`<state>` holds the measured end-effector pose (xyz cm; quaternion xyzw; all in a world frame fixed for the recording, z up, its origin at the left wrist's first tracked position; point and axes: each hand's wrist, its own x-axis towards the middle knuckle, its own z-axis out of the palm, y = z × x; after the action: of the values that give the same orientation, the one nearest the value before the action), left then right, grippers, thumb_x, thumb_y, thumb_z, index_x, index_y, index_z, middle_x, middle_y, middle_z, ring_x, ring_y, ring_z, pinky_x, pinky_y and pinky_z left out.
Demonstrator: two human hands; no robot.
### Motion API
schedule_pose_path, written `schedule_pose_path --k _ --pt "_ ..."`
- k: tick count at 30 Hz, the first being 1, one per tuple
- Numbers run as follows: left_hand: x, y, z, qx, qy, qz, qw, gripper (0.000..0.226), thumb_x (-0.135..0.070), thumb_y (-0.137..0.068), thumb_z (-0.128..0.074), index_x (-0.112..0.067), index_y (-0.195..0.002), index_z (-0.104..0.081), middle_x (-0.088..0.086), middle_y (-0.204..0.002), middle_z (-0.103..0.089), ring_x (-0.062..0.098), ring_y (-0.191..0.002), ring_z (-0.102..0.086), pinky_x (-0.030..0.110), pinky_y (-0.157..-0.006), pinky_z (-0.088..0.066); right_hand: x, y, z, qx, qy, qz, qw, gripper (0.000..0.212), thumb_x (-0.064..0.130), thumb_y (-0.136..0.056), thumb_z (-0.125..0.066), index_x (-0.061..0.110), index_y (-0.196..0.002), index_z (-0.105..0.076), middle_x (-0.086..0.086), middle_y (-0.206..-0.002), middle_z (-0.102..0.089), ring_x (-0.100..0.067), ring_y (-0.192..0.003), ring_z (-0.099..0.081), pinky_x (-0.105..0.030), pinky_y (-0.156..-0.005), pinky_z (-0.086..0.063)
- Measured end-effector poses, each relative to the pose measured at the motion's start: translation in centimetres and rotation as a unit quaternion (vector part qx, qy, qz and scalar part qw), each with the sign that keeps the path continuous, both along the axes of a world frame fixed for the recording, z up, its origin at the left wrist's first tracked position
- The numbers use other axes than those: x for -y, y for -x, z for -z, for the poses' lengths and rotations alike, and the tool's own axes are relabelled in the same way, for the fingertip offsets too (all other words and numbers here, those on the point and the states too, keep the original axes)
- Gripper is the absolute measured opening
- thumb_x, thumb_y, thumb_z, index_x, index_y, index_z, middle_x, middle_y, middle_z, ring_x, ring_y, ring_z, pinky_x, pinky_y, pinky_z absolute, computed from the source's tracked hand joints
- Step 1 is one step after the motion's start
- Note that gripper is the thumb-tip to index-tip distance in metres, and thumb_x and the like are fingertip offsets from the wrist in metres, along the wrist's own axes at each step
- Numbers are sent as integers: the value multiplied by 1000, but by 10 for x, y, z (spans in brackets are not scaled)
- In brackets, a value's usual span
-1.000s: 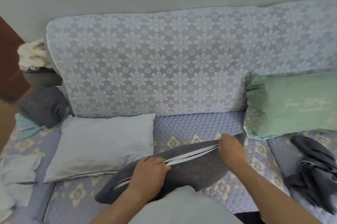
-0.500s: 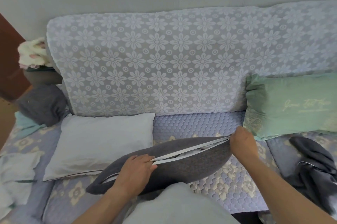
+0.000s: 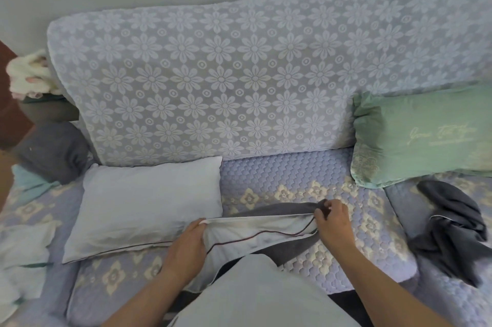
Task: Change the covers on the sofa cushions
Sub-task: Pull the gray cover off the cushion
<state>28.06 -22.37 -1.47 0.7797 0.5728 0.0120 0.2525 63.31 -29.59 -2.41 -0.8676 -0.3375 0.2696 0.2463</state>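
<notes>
We hold the grey cover [image 3: 266, 230] open on the sofa seat [image 3: 292, 175], just right of the bare white cushion [image 3: 143, 207]. Its open mouth runs left to right between our hands, pale lining showing. Left hand [image 3: 186, 249] has its grip closed on the mouth's left end; right hand [image 3: 332, 222] pinches the right corner, fingertips together on fabric. Nearest insert: the pale cushion [image 3: 261, 294] on our lap, directly below the mouth. Likely next: feed it in.
</notes>
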Motion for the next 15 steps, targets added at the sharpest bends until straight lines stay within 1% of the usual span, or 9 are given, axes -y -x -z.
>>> schedule_pose_path --k 2,3,4,5,7,9,11,13,15 --pt "-5 -6 -4 6 8 -3 1000 58 3 -90 -41 -19 -142 -55 -3 -146 -53 18 -130 -52 24 -110 -35 1 7 1 -10 41 -36 998 74 37 -90 -68 16 -150 -30 -10 -149 -30 -29 -130 -43 -44 -104 -44" --pt "-7 -7 -5 7 13 1 1000 58 3 -91 -41 -18 -143 -55 -3 -146 -53 18 -130 -52 22 -109 -33 0 10 4 4 75 -65 995 85 41 -88 -68 21 -155 -20 -6 -155 -22 -31 -138 -35 -45 -109 -41" --pt "-8 -8 -7 9 14 5 1000 57 3 -92 -41 -18 -143 -55 -2 -146 -53 18 -131 -52 19 -108 -32 0 12 6 20 105 -88 990 86 42 -89 -66 25 -157 -16 -4 -158 -16 -33 -141 -31 -46 -109 -40" --pt "-9 -6 -8 5 19 7 1000 56 2 -94 -41 -19 -144 -55 -2 -147 -53 17 -132 -52 18 -108 -30 -2 13 8 34 128 -97 986 80 40 -91 -62 27 -156 -18 -4 -158 -15 -35 -140 -32 -47 -106 -42" --pt "-9 -2 -12 -7 24 21 999 54 0 -97 -40 -21 -145 -54 -4 -149 -53 16 -134 -51 18 -108 -30 -5 12 10 72 137 -86 984 57 33 -96 -54 23 -149 -34 -9 -153 -27 -36 -131 -43 -46 -99 -47" --pt "-9 3 -11 -20 22 39 999 53 -2 -97 -42 -23 -145 -54 -8 -150 -51 15 -133 -51 20 -108 -34 -7 7 10 124 129 -77 981 40 28 -99 -49 16 -137 -48 -12 -142 -43 -36 -116 -55 -42 -87 -48" --pt "-9 5 -9 -38 22 46 998 53 -6 -97 -41 -25 -145 -53 -12 -154 -46 13 -135 -50 23 -110 -37 -8 5 6 157 124 -85 976 27 25 -101 -45 9 -122 -52 -14 -123 -57 -37 -102 -61 -39 -75 -46" --pt "-10 3 -5 -40 23 44 998 52 -8 -94 -42 -22 -144 -52 -7 -157 -42 16 -136 -49 26 -112 -38 -14 8 -2 146 125 -68 979 13 19 -102 -41 8 -104 -49 -14 -99 -62 -38 -91 -62 -38 -68 -42" --pt "-9 -3 -3 -67 39 25 997 51 -13 -94 -45 -17 -144 -49 4 -161 -32 25 -140 -43 31 -115 -35 -24 14 -10 94 119 -47 987 14 15 -101 -38 9 -97 -49 -16 -88 -60 -38 -86 -61 -36 -67 -39"
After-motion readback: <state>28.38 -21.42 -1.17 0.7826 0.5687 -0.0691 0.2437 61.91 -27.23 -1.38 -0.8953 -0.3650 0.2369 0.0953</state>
